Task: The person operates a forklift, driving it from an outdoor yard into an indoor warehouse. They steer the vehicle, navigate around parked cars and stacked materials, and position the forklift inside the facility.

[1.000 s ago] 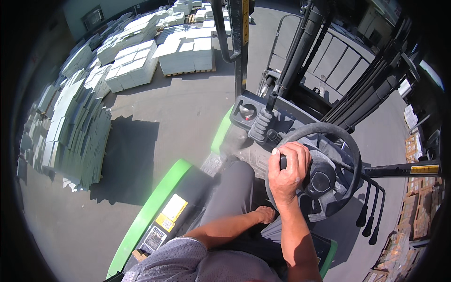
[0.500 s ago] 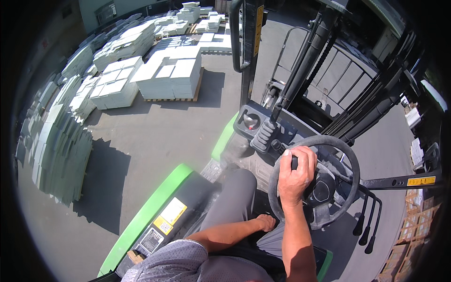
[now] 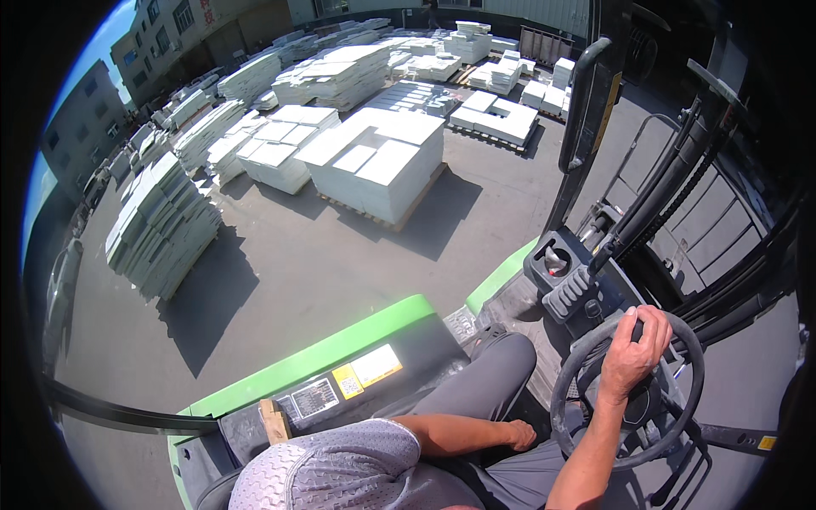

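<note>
Curling round the far part of the steering wheel (image 3: 558, 410), our right hand (image 3: 636, 350) is clamped on its rim; the wheel sits near and to the right. Our left hand (image 3: 520, 435) lies by our lap, left of the wheel, and we cannot tell whether it holds anything. Beyond the green panel edge (image 3: 314, 350), white slab stacks (image 3: 361, 189) stand far left.
</note>
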`<state>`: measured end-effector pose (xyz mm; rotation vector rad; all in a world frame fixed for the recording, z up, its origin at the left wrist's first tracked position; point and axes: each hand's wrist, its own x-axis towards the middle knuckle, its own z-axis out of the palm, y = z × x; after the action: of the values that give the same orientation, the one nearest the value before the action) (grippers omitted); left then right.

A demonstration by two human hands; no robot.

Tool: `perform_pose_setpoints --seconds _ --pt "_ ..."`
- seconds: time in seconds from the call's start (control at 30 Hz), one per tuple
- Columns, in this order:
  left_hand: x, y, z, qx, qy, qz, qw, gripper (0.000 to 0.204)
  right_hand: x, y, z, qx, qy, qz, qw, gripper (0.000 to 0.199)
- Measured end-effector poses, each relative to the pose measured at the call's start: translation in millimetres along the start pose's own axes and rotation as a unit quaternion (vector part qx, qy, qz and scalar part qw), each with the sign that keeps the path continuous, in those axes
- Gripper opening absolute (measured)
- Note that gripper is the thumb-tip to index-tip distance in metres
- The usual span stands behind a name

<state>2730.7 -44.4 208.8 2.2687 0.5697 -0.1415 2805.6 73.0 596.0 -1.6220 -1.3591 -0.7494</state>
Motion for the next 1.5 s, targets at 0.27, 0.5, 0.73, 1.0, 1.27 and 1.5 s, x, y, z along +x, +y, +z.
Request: perform_pose_setpoints --seconds 0.27,0.5,0.73,1.0,1.27,1.5 --pt "186.9 1.4 8.4 -0.043 0.239 0.082 0.967 0.024 89.2 216.0 37.9 -0.040 0.006 0.083 0.996 0.020" --pt "292.1 37.9 -66.9 0.016 0.152 0.024 0.988 0.021 152.3 328.0 80.0 -0.035 0.030 0.086 0.995 0.022" --pt "354.2 -1.0 -182.8 -0.004 -0.115 -0.018 0.993 0.035 203.7 338.3 174.0 0.013 0.052 0.114 0.992 0.013" --pt "479.2 -101.8 -244.4 0.061 -0.013 0.067 0.996 0.048 290.5 383.2 298.4 0.024 0.120 0.079 0.989 0.011" --pt "583.2 -95.9 -366.2 0.095 0.063 0.109 0.987 0.050 362.6 469.6 396.8 0.051 0.122 0.059 0.990 0.015" --pt "695.6 -130.3 -442.0 0.074 0.141 0.239 0.958 0.040 436.5 550.4 485.9 0.065 0.138 0.047 0.987 0.014"
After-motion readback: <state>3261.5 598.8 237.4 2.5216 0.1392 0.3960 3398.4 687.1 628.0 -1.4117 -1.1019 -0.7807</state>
